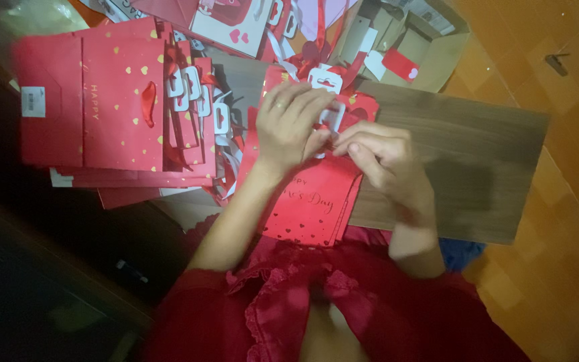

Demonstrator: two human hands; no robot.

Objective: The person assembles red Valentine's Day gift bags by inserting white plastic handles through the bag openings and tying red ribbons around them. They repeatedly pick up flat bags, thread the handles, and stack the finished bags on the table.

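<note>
Both hands (333, 137) on red gift bag (309, 201) — flat.

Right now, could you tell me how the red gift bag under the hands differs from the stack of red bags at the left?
The gift bag under the hands lies alone on the wooden board, held by the left hand and the right hand; the stack of bags lies untouched, overlapping. The single bag bears script lettering; the stack's top bag has scattered gold hearts. Both are red, flat and heart-printed.

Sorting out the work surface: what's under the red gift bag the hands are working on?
The red gift bag lies on a dark wooden board; the hands cover its top edge.
</note>
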